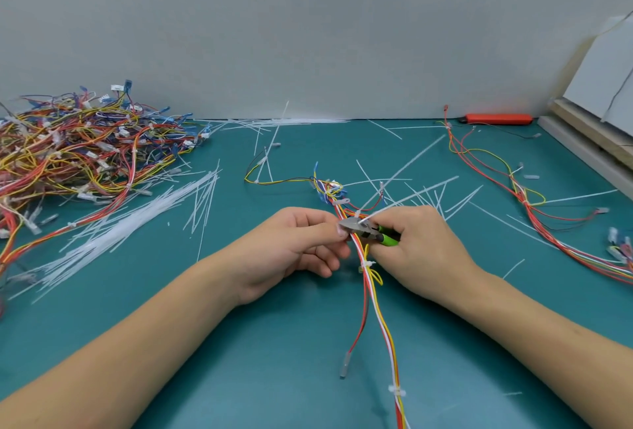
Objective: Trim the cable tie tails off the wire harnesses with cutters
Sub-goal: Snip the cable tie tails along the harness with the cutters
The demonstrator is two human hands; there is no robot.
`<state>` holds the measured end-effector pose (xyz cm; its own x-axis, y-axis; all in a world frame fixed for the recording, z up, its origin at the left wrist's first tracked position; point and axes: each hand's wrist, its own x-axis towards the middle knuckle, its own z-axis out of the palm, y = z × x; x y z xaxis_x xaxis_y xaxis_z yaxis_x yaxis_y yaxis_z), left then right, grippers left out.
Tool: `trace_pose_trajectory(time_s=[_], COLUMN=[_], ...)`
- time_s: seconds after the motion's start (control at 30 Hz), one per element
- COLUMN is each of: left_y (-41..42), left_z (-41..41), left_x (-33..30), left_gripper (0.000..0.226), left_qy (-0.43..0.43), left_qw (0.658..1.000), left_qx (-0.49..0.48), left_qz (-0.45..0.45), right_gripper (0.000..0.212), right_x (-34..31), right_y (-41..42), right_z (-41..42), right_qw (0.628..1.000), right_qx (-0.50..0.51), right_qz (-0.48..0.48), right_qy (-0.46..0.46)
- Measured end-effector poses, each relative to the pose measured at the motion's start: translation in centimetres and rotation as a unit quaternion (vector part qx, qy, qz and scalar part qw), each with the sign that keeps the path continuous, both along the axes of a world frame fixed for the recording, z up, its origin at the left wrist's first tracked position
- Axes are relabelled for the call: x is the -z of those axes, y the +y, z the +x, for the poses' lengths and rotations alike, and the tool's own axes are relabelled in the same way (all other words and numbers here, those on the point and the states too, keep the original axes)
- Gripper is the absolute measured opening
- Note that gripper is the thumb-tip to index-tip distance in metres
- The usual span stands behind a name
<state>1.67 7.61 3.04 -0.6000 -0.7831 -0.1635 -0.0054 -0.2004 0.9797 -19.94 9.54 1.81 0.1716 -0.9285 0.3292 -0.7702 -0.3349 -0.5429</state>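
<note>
Forearms enter from the bottom edge, both reaching to mid-frame. Wire harness [371, 278] runs from the lower edge up between the hands: red, white, yellow and orange wires, lying on the surface. One trimmed tie [366, 263] sits below the hands, another [396, 391] nearer the camera.

Left hand [298, 243] pinches the harness between thumb and fingertips just beside the cutting point. Right hand [424, 250] grips the green-handled cutters [368, 228], fingers curled round the handles. Cutter blades sit at a tie head, with the white tie tail [387, 212] slanting up to the right. Whether the blades have closed on it cannot be told.

Step in hand, as judged: trimming one tail at mid-harness. Next move calls for a squeeze with blades flush against the tie head and clear of the wire insulation, then a shift to the next tie.

Green surface [260, 360] carries scattered cut tails, a bundle of white ties [137, 223] at left, a large heap of harnesses [78, 147] far left, a further harness [513, 182] at right, and a red tool [496, 118] by the grey wall [308, 34].
</note>
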Motion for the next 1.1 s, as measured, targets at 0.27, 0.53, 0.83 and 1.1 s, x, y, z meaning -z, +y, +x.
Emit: trace_pose_trajectory(time_s=[0.27,0.53,0.83,1.1], left_y=[0.0,-0.03,0.08,0.22], left_z=[0.0,-0.09,-0.12,-0.07], left_x=[0.1,0.12,0.0,-0.25], left_gripper=[0.011,0.013,0.009,0.009], left_qy=[-0.001,-0.01,-0.01,-0.001], left_qw=[1.0,1.0,1.0,1.0], left_qx=[-0.007,-0.007,-0.011,-0.006], left_qz=[0.009,0.004,0.005,0.004], right_gripper=[0.039,0.039,0.025,0.018], right_x=[-0.32,-0.78,-0.56,-0.03], right_y=[0.25,0.39,-0.08,-0.1], right_z=[0.19,-0.07,-0.16,-0.07], right_qw=[0.999,0.997,0.999,1.0], right_qx=[-0.029,-0.048,-0.036,-0.013], right_qz=[-0.014,-0.015,-0.006,-0.002], right_qy=[-0.022,-0.06,-0.008,-0.027])
